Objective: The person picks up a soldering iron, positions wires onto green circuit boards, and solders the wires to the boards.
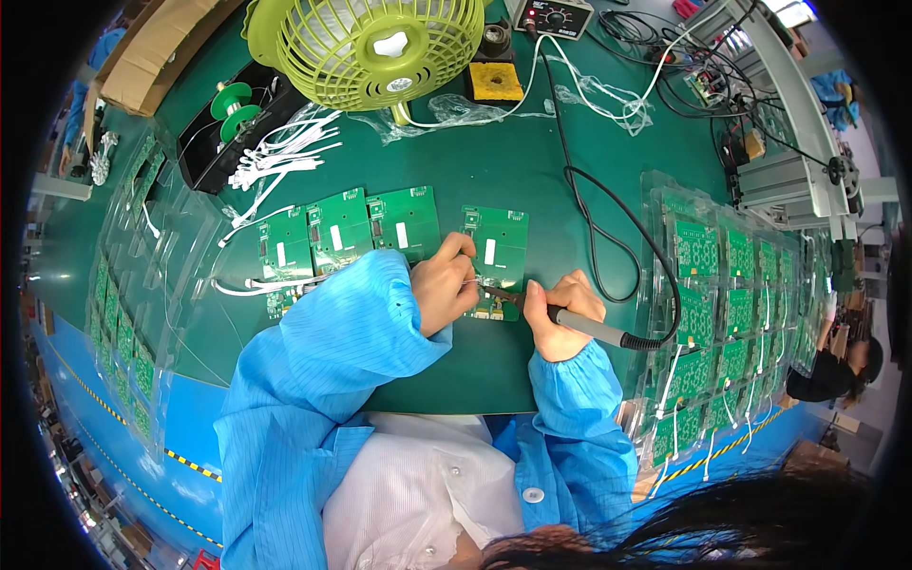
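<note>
My right hand (562,312) is closed around the grey handle of a soldering iron (597,330), its dark tip pointing left onto the lower part of a green circuit board (499,249). At that same spot my left hand (443,288) pinches a thin wire, mostly hidden by the fingers. The board lies flat, with a white label in its middle. Left of it, three more boards (339,228) lie in a row, the nearest parts of some covered by my left sleeve. White cables (271,285) stick out from these boards to the left.
A green fan (375,52) stands at the back, beside a yellow sponge (495,83) and a soldering station (551,17). White cables (285,152) lie bundled near a green spool (234,111). Clear trays of boards (731,313) flank both sides. The iron's black cord (655,256) loops at right.
</note>
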Demonstrator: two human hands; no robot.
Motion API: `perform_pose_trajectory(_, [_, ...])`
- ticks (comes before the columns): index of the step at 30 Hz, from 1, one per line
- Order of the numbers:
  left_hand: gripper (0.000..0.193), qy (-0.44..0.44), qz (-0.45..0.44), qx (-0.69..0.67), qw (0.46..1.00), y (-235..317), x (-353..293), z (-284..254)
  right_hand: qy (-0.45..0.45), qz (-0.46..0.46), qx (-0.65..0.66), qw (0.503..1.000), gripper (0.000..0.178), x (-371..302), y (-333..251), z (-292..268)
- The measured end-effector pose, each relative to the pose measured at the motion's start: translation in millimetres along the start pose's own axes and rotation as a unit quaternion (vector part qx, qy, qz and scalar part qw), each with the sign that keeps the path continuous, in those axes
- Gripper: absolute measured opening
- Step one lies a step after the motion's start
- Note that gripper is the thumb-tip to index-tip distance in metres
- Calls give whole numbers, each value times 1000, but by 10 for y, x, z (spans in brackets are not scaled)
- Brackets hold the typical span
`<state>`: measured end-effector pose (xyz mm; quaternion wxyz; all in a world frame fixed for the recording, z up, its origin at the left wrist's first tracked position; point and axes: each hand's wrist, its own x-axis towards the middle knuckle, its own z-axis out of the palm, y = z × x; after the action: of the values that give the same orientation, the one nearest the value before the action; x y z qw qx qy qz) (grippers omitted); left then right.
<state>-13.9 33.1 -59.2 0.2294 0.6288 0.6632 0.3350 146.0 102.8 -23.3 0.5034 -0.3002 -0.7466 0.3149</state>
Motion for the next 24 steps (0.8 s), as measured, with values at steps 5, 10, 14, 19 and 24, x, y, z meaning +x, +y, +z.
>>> perform_pose_trajectory(5, [7, -5, -2, 1, 1000, 1, 0, -7, 43, 25, 36, 998, 25, -13, 45, -76])
perform_pose_trajectory(10, [7, -17, -12, 1, 1000, 16, 2, -16, 98, 57, 84, 990, 26, -21, 85, -128])
perform_pose_trajectory(14, [7, -23, -12, -2, 1000, 27, 3, -33, 108, 57, 70, 990, 26, -9, 129, -131])
perform_pose_trajectory(19, [7, -36, -22, 2, 999, 45, 9, -58, 106, 45, 69, 991, 27, -4, 152, -116])
perform_pose_trajectory(24, [7, -42, -18, -2, 999, 43, 12, -79, 87, 45, 73, 993, 27, -11, 163, -119])
